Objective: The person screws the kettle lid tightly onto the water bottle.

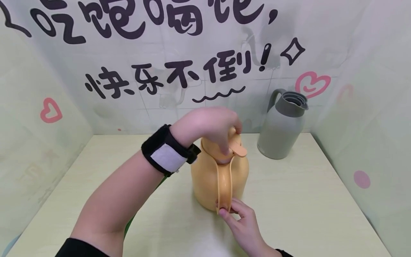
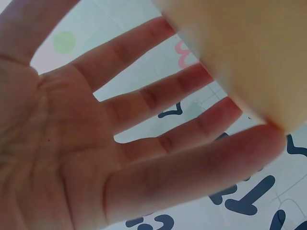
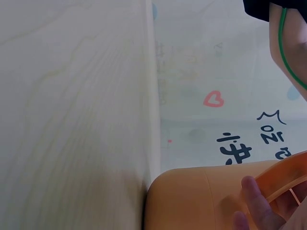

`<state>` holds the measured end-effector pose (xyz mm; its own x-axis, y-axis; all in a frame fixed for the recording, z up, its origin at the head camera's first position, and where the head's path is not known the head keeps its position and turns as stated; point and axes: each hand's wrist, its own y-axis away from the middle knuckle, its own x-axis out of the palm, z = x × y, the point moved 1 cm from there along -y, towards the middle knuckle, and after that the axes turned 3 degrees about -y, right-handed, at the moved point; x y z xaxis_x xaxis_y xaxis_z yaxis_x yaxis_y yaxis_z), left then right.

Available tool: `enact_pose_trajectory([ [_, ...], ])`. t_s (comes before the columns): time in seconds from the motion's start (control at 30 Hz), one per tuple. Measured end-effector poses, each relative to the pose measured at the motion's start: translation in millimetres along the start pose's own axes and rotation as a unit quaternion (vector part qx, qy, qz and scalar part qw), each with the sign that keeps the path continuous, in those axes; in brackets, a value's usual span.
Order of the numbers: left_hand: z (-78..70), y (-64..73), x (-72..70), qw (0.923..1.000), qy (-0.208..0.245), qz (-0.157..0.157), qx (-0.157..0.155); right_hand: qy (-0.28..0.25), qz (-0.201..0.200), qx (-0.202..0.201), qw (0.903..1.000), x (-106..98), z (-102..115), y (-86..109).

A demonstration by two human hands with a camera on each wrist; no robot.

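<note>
orange jug [image 1: 207, 182]: smooth, plastic-looking, glossy; grey jug [image 1: 279, 135]: matt; tabletop [image 1: 305, 200]: wood-grained; wrist strap [image 1: 157, 144]: cloth-like.

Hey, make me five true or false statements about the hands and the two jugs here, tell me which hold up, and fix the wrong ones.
1. The left hand is on the lid of the orange jug. True.
2. The left hand also grips the handle. False: the right hand holds it, near its lower end.
3. In the head view, the gray jug is to the right of the orange one. True.
4. The gray jug lies on its side. False: it stands upright.
5. Neither hand touches the gray jug. True.
</note>
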<state>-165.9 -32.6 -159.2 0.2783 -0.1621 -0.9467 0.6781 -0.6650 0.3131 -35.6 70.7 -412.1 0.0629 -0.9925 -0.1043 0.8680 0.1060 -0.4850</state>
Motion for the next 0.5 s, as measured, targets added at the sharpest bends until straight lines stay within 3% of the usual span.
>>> enact_pose_trajectory([
  [0.5, 6.9, 4.8, 0.5, 0.9989, -0.002, -0.001, 0.046, 0.003, 0.000, 0.002, 1.0000, 1.2, 0.4, 0.1],
])
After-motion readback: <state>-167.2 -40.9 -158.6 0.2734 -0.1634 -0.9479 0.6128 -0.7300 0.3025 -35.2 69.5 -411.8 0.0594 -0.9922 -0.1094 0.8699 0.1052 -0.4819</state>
